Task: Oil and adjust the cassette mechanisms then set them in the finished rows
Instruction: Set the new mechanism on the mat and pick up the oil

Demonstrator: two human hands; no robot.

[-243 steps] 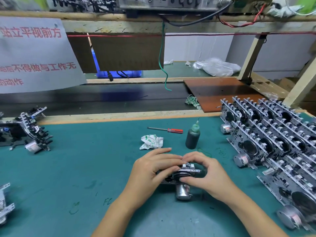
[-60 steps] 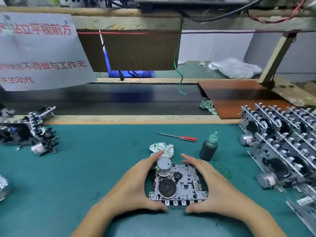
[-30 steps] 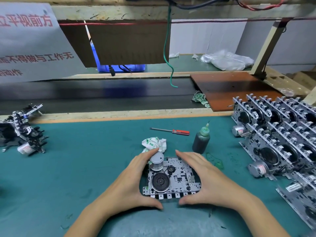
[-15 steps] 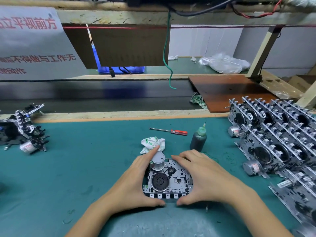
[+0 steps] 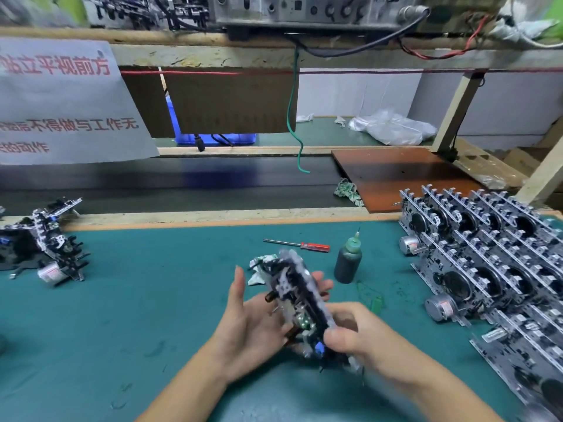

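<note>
A white paper sign (image 5: 61, 102) hangs at the far left edge of the workbench, printed in red Chinese characters; the top line reads 站立平视前方, the lower lines are partly cut off. Above the middle of the green-matted table (image 5: 137, 300), the grey-and-black metal cassette mechanism (image 5: 297, 300) is held tilted on edge, blurred. The left hand (image 5: 253, 324) lies flat and spread against its underside, fingers straight. The right hand (image 5: 350, 333) grips its near end with curled fingers. Just behind it lie a crumpled white tissue (image 5: 259, 268), a dark oil bottle with a green nozzle (image 5: 348, 260) and a red-handled screwdriver (image 5: 300, 245). Rows of finished silver cassette mechanisms (image 5: 493, 254) stand along the right edge. More mechanisms (image 5: 48, 242) sit piled at the left edge.
</note>
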